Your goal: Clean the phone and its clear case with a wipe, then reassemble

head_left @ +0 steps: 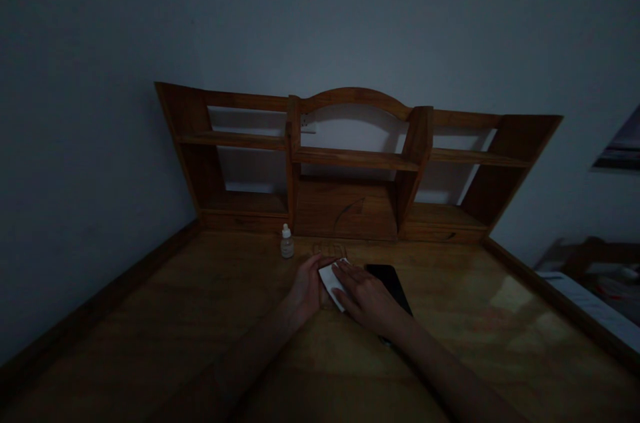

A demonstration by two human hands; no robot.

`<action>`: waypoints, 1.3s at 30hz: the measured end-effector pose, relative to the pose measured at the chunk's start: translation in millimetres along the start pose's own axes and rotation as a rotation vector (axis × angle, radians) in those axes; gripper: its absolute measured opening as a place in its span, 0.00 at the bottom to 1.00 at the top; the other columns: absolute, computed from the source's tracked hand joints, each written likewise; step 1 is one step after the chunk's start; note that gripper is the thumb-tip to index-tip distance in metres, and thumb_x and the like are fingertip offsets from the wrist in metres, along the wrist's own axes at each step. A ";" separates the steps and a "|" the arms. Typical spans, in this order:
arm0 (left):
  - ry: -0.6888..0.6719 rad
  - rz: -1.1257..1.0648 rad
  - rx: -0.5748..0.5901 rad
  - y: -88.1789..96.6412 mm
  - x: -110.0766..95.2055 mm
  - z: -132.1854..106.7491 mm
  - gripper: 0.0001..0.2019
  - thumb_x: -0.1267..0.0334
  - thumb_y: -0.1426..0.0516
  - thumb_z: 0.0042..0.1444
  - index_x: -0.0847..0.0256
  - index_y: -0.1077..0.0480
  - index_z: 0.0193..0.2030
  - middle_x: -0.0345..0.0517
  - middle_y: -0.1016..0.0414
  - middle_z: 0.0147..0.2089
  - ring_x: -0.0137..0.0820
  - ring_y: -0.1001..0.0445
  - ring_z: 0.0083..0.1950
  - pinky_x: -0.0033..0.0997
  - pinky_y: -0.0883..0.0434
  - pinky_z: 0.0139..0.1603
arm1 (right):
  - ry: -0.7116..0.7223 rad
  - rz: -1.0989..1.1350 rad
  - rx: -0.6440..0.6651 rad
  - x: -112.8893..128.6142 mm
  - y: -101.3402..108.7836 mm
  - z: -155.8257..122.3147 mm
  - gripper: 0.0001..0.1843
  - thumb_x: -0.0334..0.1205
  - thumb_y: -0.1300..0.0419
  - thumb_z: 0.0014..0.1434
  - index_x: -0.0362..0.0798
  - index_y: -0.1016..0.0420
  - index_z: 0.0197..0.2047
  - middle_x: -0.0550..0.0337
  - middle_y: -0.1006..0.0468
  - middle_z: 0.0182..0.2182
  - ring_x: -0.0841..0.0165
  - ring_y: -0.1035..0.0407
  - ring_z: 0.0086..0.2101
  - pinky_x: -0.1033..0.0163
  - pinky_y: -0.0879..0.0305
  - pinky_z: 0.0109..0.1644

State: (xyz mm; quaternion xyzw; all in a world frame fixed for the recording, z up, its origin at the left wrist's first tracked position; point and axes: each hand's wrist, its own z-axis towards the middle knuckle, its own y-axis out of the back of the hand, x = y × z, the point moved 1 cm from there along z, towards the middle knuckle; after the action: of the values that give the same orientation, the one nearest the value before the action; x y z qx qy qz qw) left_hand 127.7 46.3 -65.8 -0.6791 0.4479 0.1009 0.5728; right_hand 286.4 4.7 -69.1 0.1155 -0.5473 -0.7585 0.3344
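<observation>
Head camera view is looking down through a dim room at a varnished wooden desk [150, 323] that is filling the lower half of the scene, with a pale grey wall [100, 76] rising behind it and along its left side. A wooden hutch [355, 157] is standing across the far edge of the desk, its arched top and shelves framing a small wall socket [307, 121]. At the far right, a picture [617, 149] is hanging on the wall, and a white-edged surface [590, 293] is showing low down, too dark to identify. Two bare forearms are reaching in from the near side. The left hand [305, 288] is closing narrowly on the left edge of a white cloth [333, 283], which is lying between both hands, not far from the hutch. The right hand [367, 297] is lying wide and flat, its fingers [347, 273] spread over the cloth's right part without pinching it. A black touchscreen device [390, 283] is lying just right of the cloth, partly under the right hand. A small dropper bottle [287, 244] with a white cap is standing just beyond the left hand. Those spread fingers are pressing evenly across the cloth, which is a sound way of working it.
</observation>
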 end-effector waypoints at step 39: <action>0.100 0.005 0.366 -0.4 6.5 -5.3 0.22 0.49 0.50 0.66 0.65 0.29 0.54 0.55 0.23 0.44 0.38 0.23 0.44 0.34 0.28 0.45 | -0.101 0.035 -0.116 -6.1 6.7 0.3 0.28 0.45 0.53 0.72 0.41 0.41 0.70 0.45 0.38 0.67 0.55 0.45 0.67 0.45 0.43 0.68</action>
State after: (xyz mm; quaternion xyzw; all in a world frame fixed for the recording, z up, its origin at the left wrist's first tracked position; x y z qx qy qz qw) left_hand 129.7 38.5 -68.0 -0.5666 0.4884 -0.0146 0.6635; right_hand 293.3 7.6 -64.1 0.0478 -0.5206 -0.7878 0.3256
